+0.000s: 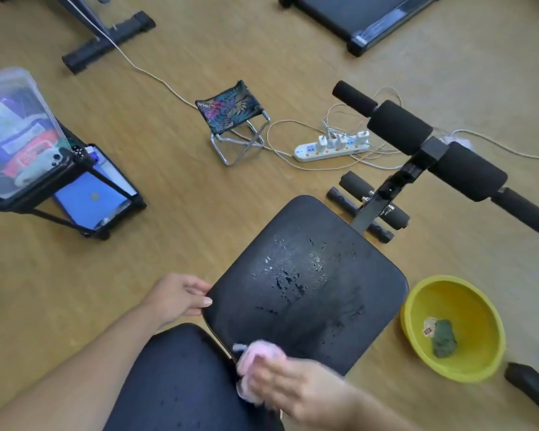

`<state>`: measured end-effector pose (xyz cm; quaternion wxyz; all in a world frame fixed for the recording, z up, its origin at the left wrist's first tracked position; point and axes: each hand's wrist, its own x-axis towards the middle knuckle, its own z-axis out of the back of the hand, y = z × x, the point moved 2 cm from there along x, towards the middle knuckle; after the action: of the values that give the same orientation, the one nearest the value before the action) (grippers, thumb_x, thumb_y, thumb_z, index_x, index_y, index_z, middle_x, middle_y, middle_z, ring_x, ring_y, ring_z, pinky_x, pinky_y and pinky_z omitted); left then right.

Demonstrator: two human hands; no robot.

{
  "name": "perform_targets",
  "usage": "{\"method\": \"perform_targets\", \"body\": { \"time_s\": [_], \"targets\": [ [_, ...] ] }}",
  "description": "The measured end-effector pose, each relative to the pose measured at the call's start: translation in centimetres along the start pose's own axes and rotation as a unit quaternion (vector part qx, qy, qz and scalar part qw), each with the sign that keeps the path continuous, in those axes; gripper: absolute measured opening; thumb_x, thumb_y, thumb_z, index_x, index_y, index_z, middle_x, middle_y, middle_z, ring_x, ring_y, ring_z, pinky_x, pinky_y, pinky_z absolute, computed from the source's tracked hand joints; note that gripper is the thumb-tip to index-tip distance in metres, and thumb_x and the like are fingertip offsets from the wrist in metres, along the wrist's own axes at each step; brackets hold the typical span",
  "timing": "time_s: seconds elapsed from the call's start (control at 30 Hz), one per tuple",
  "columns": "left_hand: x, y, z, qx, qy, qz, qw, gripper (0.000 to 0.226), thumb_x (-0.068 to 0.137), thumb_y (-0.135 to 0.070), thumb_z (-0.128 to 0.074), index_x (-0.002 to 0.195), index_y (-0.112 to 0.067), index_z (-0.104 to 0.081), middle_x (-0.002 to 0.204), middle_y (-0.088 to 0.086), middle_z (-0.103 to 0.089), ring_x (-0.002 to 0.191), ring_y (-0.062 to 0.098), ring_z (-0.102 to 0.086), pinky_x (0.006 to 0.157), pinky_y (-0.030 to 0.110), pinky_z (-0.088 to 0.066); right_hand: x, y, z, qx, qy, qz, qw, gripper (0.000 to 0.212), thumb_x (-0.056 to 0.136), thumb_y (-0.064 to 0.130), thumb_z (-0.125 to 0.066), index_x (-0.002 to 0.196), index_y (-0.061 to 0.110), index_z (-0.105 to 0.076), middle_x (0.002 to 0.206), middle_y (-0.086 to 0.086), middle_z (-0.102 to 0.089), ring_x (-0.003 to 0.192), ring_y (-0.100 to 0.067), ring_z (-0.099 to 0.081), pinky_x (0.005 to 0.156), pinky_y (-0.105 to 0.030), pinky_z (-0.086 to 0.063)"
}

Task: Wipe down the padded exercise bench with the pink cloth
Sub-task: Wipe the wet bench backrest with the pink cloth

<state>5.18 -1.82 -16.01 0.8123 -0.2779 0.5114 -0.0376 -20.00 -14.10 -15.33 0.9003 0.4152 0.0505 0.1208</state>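
Wiping was the step in hand, and it looked only partly done. At the far left of the frame stood a clear plastic box (14,126) full of packets on a black metal rack (66,194). Next to the right, in the lower middle, the left hand (176,298) held the left edge of the black padded seat of the exercise bench (305,284), fingers curled narrowly round the rim with the thumb on top. That seat was smooth and shiny with round corners, and small wet drops and streaks dotted its middle. A second black pad of the bench (181,377) lay below it at the bottom of the frame, also speckled with drops.

Further right, low in the frame, the right hand (290,387) was blurry, its fingers closed on the fluffy pink cloth (255,357). The cloth sat at the gap where the two pads met, touching the near edge of the seat.

The next move probably called for pushing the cloth up across the wet middle of the seat while the left hand kept the pad steady.

At the right stood a round yellow plastic bowl (417,309) on the wooden floor, with a dark green lumpy sponge (444,339) inside. In the upper right were soft black foam rollers (433,144).
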Motion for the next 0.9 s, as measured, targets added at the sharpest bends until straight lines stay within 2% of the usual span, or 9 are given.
{"method": "perform_targets", "body": {
  "time_s": [0.07,0.13,0.23,0.4,0.5,0.6,0.73,0.83,0.9],
  "targets": [
    [0.5,0.0,0.2,0.022,0.000,0.004,1.000,0.024,0.075,-0.001,-0.080,0.095,-0.012,-0.075,0.101,0.013,-0.073,0.080,0.015,-0.075,0.062,0.017,-0.059,-1.6,-4.4,6.9,-0.050,-0.147,-0.135,0.979,0.030,0.114,0.020,-0.041,0.133,0.005,-0.058,0.139,-0.004,-0.062,0.132,-0.021,-0.055,0.114,-0.044,-0.043],
    [0.7,-0.1,0.2,0.035,-0.001,0.007,0.999,0.026,0.075,-0.001,-0.080,0.100,-0.007,-0.075,0.099,0.013,-0.073,0.081,0.016,-0.075,0.062,0.017,-0.059,-3.3,-8.8,13.7,-0.082,-0.272,-0.337,0.898,0.025,0.107,0.016,-0.046,0.112,0.016,-0.071,0.115,-0.004,-0.074,0.109,-0.027,-0.068,0.090,-0.038,-0.055],
    [0.9,-0.4,0.1,0.051,-0.004,0.006,0.999,0.027,0.076,0.001,-0.079,0.101,-0.004,-0.074,0.098,0.014,-0.073,0.082,0.018,-0.075,0.060,0.017,-0.059,-3.5,-10.6,13.6,-0.161,-0.403,-0.482,0.761,0.022,0.087,-0.019,-0.056,0.086,-0.001,-0.067,0.093,-0.021,-0.071,0.091,-0.044,-0.067,0.073,-0.046,-0.052],
    [1.4,-0.7,0.1,0.064,-0.006,0.012,0.998,0.022,0.074,0.006,-0.079,0.095,0.000,-0.074,0.091,0.014,-0.071,0.076,0.022,-0.073,0.061,0.023,-0.062,-0.5,-1.7,3.5,-0.168,-0.247,-0.153,0.942,0.037,0.110,0.005,-0.041,0.103,-0.001,-0.077,0.113,-0.012,-0.076,0.111,-0.028,-0.070,0.104,-0.027,-0.048],
    [1.4,-0.9,0.1,0.053,-0.008,0.018,0.998,0.017,0.076,0.013,-0.074,0.092,0.005,-0.073,0.084,0.017,-0.070,0.067,0.020,-0.071,0.064,0.031,-0.064,-0.8,-1.0,2.7,-0.227,-0.058,0.025,0.972,0.051,0.114,0.010,-0.026,0.111,0.001,-0.076,0.121,-0.011,-0.075,0.117,-0.027,-0.068,0.104,-0.035,-0.052],
    [1.4,-0.6,0.2,0.058,-0.009,0.017,0.998,0.020,0.073,0.006,-0.080,0.091,0.000,-0.075,0.089,0.018,-0.072,0.069,0.020,-0.073,0.060,0.025,-0.061,-0.1,-7.0,10.6,-0.253,-0.142,-0.073,0.954,0.029,0.106,0.000,-0.045,0.113,-0.005,-0.073,0.120,-0.017,-0.074,0.115,-0.035,-0.068,0.099,-0.045,-0.057],
    [1.6,-0.8,0.1,0.062,-0.010,0.016,0.998,0.020,0.072,0.004,-0.081,0.090,-0.002,-0.076,0.090,0.017,-0.072,0.069,0.020,-0.075,0.058,0.022,-0.059,2.4,-9.9,13.4,-0.165,-0.357,-0.361,0.846,0.027,0.078,-0.024,-0.068,0.084,0.002,-0.073,0.087,-0.009,-0.071,0.090,-0.031,-0.063,0.078,-0.038,-0.055],
    [1.5,-1.2,0.1,0.068,-0.007,0.015,0.998,0.021,0.073,0.012,-0.075,0.071,-0.009,-0.076,0.074,0.010,-0.073,0.060,0.018,-0.071,0.052,0.020,-0.057,4.5,-6.6,9.4,-0.161,-0.345,-0.249,0.891,0.027,0.072,-0.023,-0.067,0.079,0.003,-0.071,0.084,-0.007,-0.068,0.090,-0.023,-0.056,0.075,-0.034,-0.053],
    [1.5,-0.9,0.1,0.072,-0.016,0.009,0.997,0.038,0.074,0.018,-0.066,0.059,-0.016,-0.074,0.060,0.005,-0.070,0.051,0.015,-0.066,0.047,0.020,-0.053,5.4,-3.3,4.7,-0.096,-0.201,-0.149,0.963,0.014,0.083,-0.013,-0.070,0.090,-0.001,-0.073,0.094,-0.005,-0.070,0.097,-0.021,-0.055,0.081,-0.036,-0.060]
  ]
}}
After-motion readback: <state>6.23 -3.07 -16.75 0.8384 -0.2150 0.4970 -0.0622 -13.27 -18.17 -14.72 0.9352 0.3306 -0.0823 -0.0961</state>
